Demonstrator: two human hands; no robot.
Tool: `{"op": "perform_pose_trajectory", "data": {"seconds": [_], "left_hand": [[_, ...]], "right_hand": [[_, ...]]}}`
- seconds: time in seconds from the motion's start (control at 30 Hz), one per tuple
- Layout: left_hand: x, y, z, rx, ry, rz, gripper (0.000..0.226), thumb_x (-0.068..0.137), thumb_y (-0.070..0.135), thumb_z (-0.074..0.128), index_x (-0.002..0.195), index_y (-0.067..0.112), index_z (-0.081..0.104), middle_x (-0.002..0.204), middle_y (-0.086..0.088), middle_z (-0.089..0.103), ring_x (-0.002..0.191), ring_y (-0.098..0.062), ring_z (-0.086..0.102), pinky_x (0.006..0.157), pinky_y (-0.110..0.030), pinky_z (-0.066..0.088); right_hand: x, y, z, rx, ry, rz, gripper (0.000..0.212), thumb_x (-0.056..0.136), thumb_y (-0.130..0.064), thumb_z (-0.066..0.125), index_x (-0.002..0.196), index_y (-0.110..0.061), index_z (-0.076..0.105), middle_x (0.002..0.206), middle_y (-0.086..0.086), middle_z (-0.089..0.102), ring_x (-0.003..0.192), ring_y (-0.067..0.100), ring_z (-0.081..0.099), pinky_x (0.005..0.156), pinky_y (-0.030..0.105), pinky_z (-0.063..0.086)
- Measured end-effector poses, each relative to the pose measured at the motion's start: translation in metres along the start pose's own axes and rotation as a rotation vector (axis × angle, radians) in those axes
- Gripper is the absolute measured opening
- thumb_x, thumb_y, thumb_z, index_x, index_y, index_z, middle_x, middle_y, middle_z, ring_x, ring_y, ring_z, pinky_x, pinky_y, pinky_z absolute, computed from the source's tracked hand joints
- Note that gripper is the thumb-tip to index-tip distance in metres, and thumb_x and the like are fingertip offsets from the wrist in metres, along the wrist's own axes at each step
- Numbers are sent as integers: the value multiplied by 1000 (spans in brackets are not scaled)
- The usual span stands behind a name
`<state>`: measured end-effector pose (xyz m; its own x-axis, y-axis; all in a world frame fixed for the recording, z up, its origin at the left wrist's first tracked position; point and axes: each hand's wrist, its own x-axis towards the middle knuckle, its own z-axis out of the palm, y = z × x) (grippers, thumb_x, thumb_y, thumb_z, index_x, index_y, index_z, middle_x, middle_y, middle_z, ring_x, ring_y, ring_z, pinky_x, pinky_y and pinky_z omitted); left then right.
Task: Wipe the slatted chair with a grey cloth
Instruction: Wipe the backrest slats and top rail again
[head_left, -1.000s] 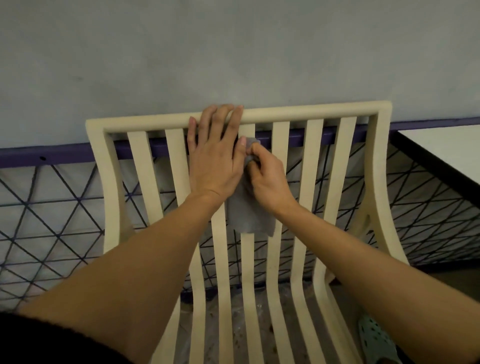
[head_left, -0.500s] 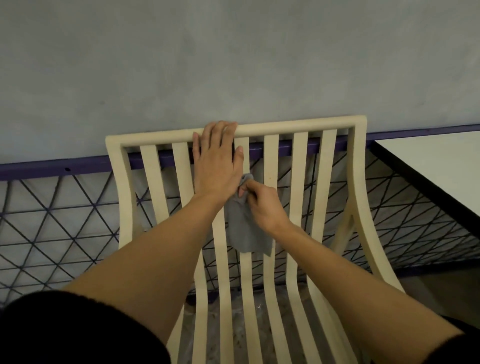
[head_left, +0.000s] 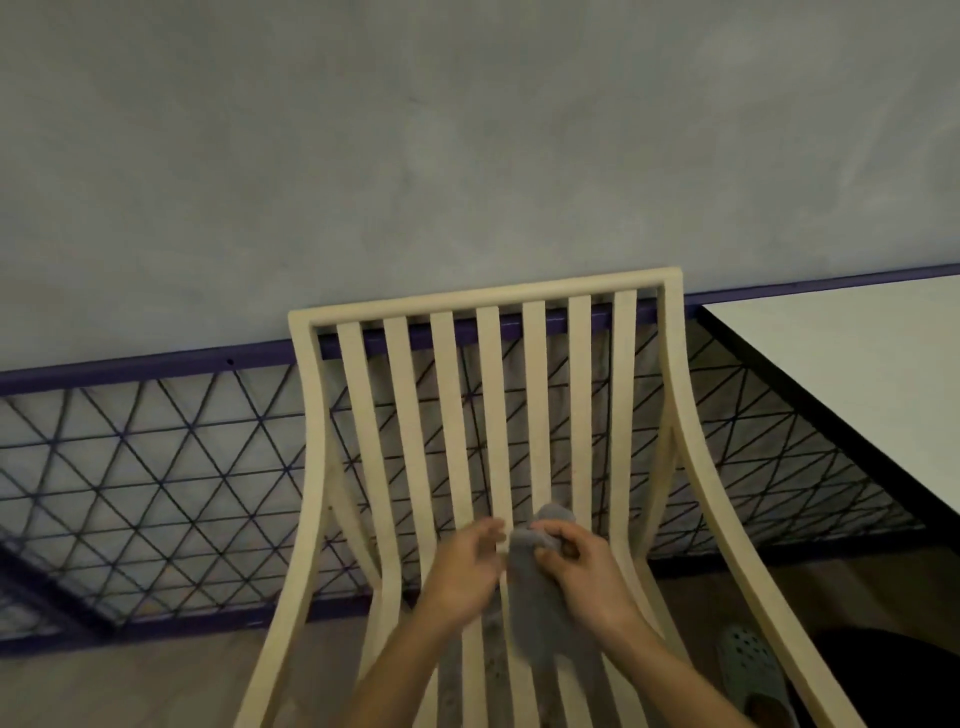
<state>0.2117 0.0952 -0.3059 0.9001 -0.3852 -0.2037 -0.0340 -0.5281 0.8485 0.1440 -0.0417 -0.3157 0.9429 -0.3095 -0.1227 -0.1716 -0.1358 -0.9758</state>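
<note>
Currently the right hand (head_left: 584, 569) pinches the cloth (head_left: 540, 618), which hangs against the middle slats (head_left: 492, 415) low on the chair (head_left: 483, 300) back. The left hand (head_left: 465, 569) keeps a slack, empty grip just beside it. Recommended: fold cloth round one slat; draw along its length.

narrow gaps between chair slats (head_left: 449, 415), wire lattice (head_left: 156, 483) behind, table (head_left: 857, 384) crowding right

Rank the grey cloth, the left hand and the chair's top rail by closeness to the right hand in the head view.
1. Grey cloth: pinched in the right hand itself.
2. Left hand: just to its left, by the middle slats.
3. Top rail: far up, at the top of the chair back.
</note>
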Motion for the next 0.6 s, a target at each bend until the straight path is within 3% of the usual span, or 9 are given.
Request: {"op": "perform_pose_trajectory", "data": {"seconds": [0.07, 0.13, 0.17, 0.27, 0.37, 0.43, 0.53, 0.6], "left_hand": [[-37, -31, 28, -151, -42, -146, 26, 94, 9, 60, 118, 20, 62, 103, 15, 64, 91, 1, 59, 68, -6, 45], [-67, -52, 45, -304, -47, -231, 22, 90, 5, 64, 110, 14, 64, 96, 8, 69, 86, -2, 63, 66, -8, 47], [-82, -57, 50, -356, -45, -251, 21, 88, 5, 67, 108, 12, 65, 94, 3, 72, 84, -6, 66, 66, -11, 49], [-110, -60, 52, -432, 5, -227, 16, 85, 10, 72, 100, 14, 68, 88, 1, 74, 81, -9, 70, 67, -18, 52], [-127, -54, 44, -409, 10, -185, 9, 87, 19, 71, 92, 12, 70, 86, -4, 74, 84, -18, 70, 68, -23, 53], [-134, -49, 38, -455, 19, -134, 9, 88, 15, 68, 93, 9, 71, 87, -6, 74, 86, -19, 70, 70, -23, 54], [-140, -44, 31, -609, 20, -139, 17, 89, 9, 65, 105, 5, 69, 103, -13, 73, 98, -25, 68, 83, -31, 56], [-141, -41, 28, -657, 23, -168, 23, 90, 10, 65, 112, 5, 67, 108, -12, 72, 103, -24, 67, 89, -32, 54]], "right_hand": [[-16, 9, 7, 28, -18, 79, 28, 97, -6, 52, 108, -28, 65, 111, -9, 65, 108, 7, 58, 100, 26, 47], [-32, 13, 11, 63, -42, 139, 33, 98, -2, 48, 122, -19, 64, 122, 1, 62, 115, 14, 56, 107, 37, 45], [-44, 13, 10, 50, -70, 144, 35, 98, 1, 46, 125, -15, 63, 123, 3, 60, 113, 13, 56, 108, 35, 45], [-66, 11, 3, -92, -126, 48, 43, 93, 7, 47, 125, -17, 62, 123, 3, 60, 111, 8, 56, 94, 13, 46], [-78, 10, -6, -152, -103, 7, 47, 88, 7, 56, 127, -17, 61, 127, 6, 62, 112, 13, 60, 90, 16, 49], [-81, 9, -10, -205, -107, 16, 52, 84, 0, 67, 132, -19, 57, 122, 4, 63, 105, 11, 60, 90, 23, 49], [-84, 13, -14, -214, -94, 107, 62, 82, -17, 76, 138, -23, 49, 99, 7, 64, 94, 17, 63, 87, 33, 54], [-89, 17, -13, -200, -40, 161, 56, 86, -29, 73, 137, -26, 49, 104, 11, 64, 94, 21, 65, 81, 38, 57]]}}
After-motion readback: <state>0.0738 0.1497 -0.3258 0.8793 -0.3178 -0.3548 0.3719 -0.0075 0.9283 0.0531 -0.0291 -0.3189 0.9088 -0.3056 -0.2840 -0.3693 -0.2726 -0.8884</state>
